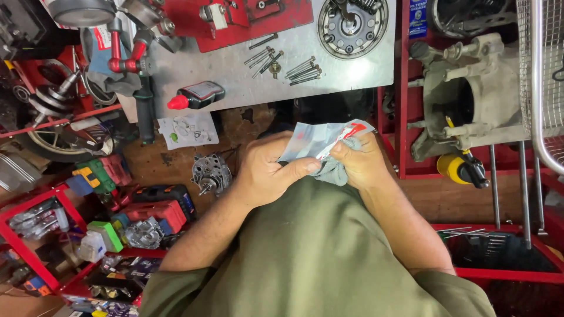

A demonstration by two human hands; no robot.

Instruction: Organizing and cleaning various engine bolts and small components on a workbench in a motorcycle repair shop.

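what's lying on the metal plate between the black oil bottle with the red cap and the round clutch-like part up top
In the head view, loose long bolts lie scattered on the grey metal plate between the black bottle and the round metal part, in two small groups.

A small, flat plastic packet (320, 140), pale blue-grey and see-through with a red and white strip along its upper right corner, is held up in front of the person's chest, well below the metal counter. It is crumpled and tilted, its red corner pointing up and to the right. A grey-green cloth (335, 173) is bunched just beneath it, touching its lower edge.
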